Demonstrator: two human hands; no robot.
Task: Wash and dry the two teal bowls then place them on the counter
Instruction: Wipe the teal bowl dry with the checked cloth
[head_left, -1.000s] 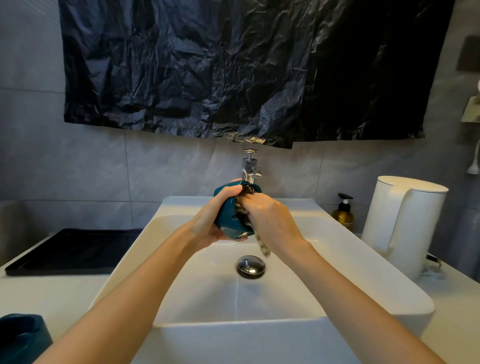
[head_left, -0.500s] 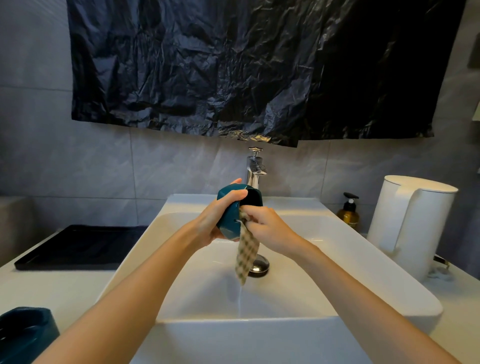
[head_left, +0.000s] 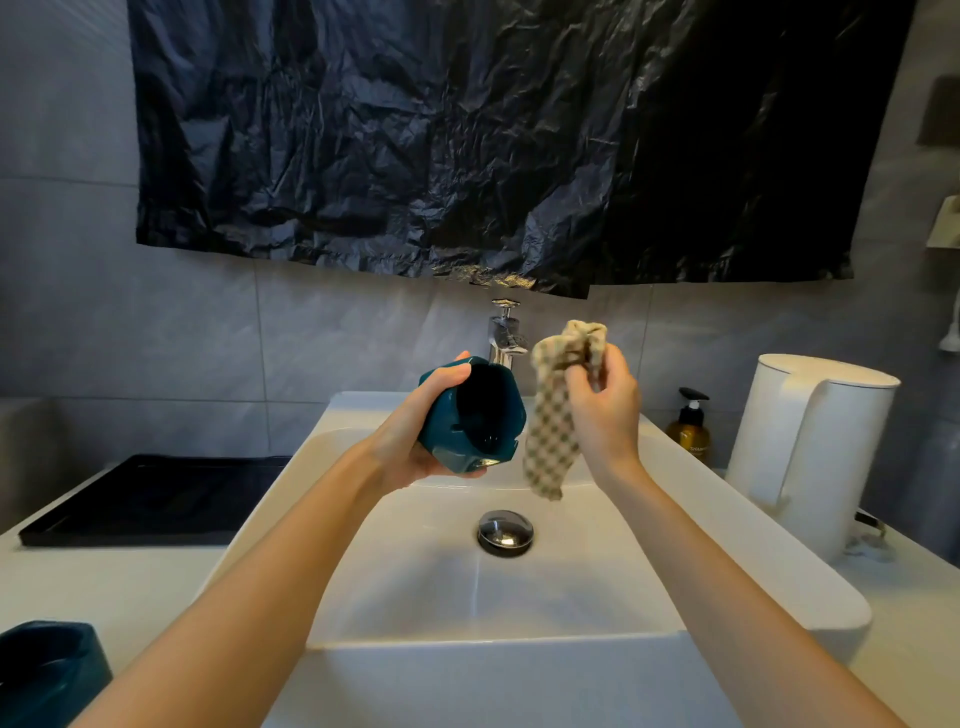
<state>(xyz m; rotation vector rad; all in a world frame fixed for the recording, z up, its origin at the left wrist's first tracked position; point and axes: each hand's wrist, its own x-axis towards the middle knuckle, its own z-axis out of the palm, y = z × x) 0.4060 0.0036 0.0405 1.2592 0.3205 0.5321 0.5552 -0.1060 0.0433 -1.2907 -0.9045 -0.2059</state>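
Teal glaze shows openly now. The bowl (head_left: 470, 415), mid-frame above the sink (head_left: 779, 545), has its mouth turned toward the camera. The checked cloth (head_left: 553, 421) that was pressed against it half a second ago has come away and is lifted to the right.

The left hand (head_left: 415, 441) grips the bowl round its outer wall, thumb over the rim. The right hand (head_left: 605, 410) pinches the cloth below its bunched top, so the rest hangs just beside the bowl, apparently not touching it. I judge the wiping of this bowl is finished or paused for a look inside, and setting it down on the counter (head_left: 104, 582) would come next.

A second teal bowl (head_left: 47, 670) already stands on that white counter at the lower left corner, partly cut off; whether it is washed cannot be told.

A chrome tap (head_left: 504, 332) rises behind the basin and a drain plug (head_left: 505, 532) sits at its centre. A black tray (head_left: 150, 499) lies at middle left. A white kettle (head_left: 810, 447) and an amber pump bottle (head_left: 688, 426) stand at right. Grey tiles back the room, and a crumpled black plastic sheet (head_left: 467, 130) covers the upper frame.
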